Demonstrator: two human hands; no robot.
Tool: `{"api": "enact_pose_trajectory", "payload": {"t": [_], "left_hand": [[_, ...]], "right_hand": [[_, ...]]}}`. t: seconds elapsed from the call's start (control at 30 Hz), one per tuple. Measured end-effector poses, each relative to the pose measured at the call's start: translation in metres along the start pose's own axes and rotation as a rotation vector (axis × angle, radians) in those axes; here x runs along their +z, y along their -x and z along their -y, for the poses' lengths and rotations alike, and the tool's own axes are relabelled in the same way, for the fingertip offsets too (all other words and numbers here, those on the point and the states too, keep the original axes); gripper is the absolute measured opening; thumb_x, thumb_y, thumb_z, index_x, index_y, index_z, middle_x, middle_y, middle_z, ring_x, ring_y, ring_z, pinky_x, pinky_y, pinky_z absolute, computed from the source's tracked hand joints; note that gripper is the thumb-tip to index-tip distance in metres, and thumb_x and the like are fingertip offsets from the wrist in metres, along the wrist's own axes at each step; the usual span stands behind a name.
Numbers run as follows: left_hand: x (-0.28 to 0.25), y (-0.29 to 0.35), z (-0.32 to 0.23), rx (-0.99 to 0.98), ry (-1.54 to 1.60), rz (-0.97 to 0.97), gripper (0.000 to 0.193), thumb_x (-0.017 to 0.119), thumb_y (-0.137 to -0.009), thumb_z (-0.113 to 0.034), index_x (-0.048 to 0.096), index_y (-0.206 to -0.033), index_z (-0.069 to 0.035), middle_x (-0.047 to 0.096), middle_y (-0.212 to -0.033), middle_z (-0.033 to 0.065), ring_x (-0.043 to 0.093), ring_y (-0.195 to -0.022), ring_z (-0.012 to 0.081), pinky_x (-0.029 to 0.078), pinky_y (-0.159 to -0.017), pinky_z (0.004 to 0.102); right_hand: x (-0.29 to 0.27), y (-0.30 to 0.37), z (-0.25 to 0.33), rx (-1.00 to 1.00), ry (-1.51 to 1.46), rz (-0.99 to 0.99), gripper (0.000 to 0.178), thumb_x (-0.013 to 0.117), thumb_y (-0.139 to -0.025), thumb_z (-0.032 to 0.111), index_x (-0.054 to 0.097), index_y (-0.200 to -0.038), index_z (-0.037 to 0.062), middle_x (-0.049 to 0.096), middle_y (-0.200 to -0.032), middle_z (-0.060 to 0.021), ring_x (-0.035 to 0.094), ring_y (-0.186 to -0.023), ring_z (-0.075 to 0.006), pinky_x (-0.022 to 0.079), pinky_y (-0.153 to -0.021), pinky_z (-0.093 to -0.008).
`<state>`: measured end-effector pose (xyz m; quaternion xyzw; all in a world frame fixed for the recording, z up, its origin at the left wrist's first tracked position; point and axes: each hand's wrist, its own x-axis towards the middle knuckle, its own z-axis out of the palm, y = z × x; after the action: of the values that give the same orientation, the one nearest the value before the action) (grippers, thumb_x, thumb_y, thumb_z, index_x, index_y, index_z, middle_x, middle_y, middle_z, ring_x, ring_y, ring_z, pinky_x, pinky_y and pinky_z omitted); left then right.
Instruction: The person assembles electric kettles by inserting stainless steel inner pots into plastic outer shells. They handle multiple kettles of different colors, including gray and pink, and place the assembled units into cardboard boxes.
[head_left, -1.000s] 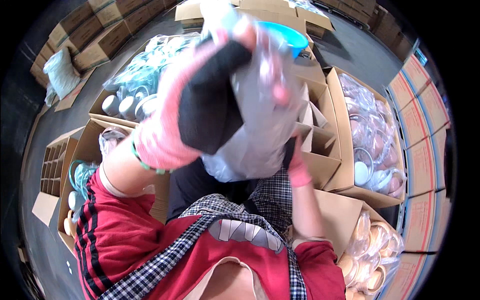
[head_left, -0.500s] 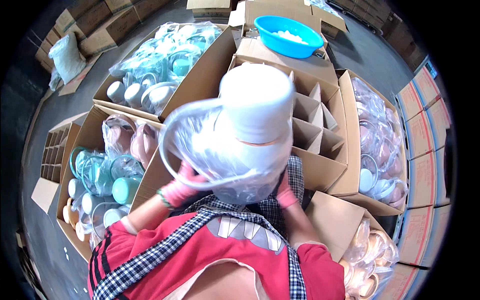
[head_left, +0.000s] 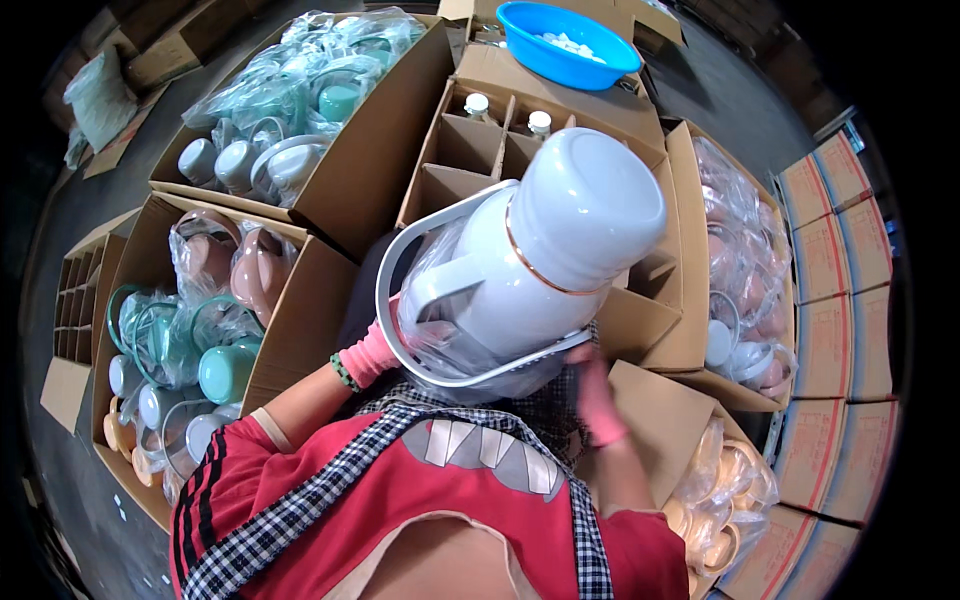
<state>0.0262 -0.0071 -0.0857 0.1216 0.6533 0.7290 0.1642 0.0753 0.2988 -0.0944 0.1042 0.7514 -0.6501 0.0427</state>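
A pale grey-blue vacuum jug [head_left: 480,305] with a big rounded lid and a hoop handle leans to the upper right before my chest. Clear plastic film [head_left: 440,355] clings around its lower body, while its lid and upper part are bare. My left hand [head_left: 375,352], in a pink glove, holds the jug's lower left side; its fingertips are hidden behind the handle. My right hand [head_left: 598,395], also pink-gloved, is beside the jug's lower right side. It is blurred and its fingers are partly hidden, so its grip cannot be made out.
A divided carton [head_left: 470,145] ahead holds white-capped bottles. Around stand cartons of bagged teal jugs [head_left: 340,100], pink jugs [head_left: 262,270] and peach jugs [head_left: 725,500]. A blue basin [head_left: 570,45] with small white pieces sits at the back. Stacked cartons [head_left: 825,340] line the right.
The jug has tipped to the right, and its lid and upper body now show free of film. My right hand has moved slightly right and down. The view has shifted slightly.
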Motion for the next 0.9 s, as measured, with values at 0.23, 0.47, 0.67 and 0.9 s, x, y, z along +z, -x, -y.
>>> {"api": "enact_pose_trajectory", "payload": {"t": [0.23, 0.47, 0.67, 0.9], "left_hand": [[0.069, -0.028, -0.082, 0.234, -0.48, 0.228, 0.06, 0.068, -0.065, -0.017, 0.043, -0.115, 0.006, 0.039, -0.124, 0.0257, 0.037, -0.116, 0.0381, 0.024, -0.1, 0.0465], [0.061, -0.038, -0.073, 0.456, -0.821, 0.285, 0.05, 0.069, -0.059, -0.018, 0.05, -0.101, 0.002, 0.028, -0.129, 0.029, 0.029, -0.115, 0.0504, 0.023, -0.099, 0.0513], [0.012, -0.023, -0.012, 0.498, -1.079, 0.271, 0.077, 0.075, -0.051, -0.022, 0.035, -0.11, 0.008, 0.025, -0.127, 0.0336, 0.026, -0.117, 0.0509, 0.025, -0.096, 0.0535], [0.008, -0.009, -0.007, 0.53, -1.226, 0.262, 0.04, 0.065, -0.045, -0.006, 0.046, -0.079, 0.003, 0.02, -0.132, 0.0346, 0.024, -0.12, 0.0505, 0.029, -0.093, 0.0524]], "right_hand": [[-0.072, -0.018, 0.18, -0.665, 0.453, -0.132, 0.077, 0.066, -0.072, 0.037, 0.031, -0.131, 0.0006, 0.039, -0.129, -0.0088, 0.036, -0.118, -0.018, 0.028, -0.099, -0.0315], [-0.078, -0.019, 0.19, 0.12, 0.793, -0.237, 0.063, 0.063, -0.072, 0.041, 0.046, -0.113, -0.004, 0.055, -0.101, -0.0195, 0.055, -0.093, -0.0285, 0.041, -0.082, -0.0348], [-0.008, 0.009, 0.196, -0.91, 1.35, 0.29, 0.046, 0.061, -0.057, 0.019, 0.054, -0.1, 0.005, 0.048, -0.108, -0.0155, 0.047, -0.102, -0.0312, 0.034, -0.088, -0.0467], [0.042, 0.038, 0.154, -0.948, 1.527, 0.47, 0.023, 0.049, -0.072, 0.02, 0.054, -0.089, 0.0054, 0.053, -0.079, -0.0066, 0.05, -0.082, -0.0218, 0.04, -0.075, -0.0365]]}}
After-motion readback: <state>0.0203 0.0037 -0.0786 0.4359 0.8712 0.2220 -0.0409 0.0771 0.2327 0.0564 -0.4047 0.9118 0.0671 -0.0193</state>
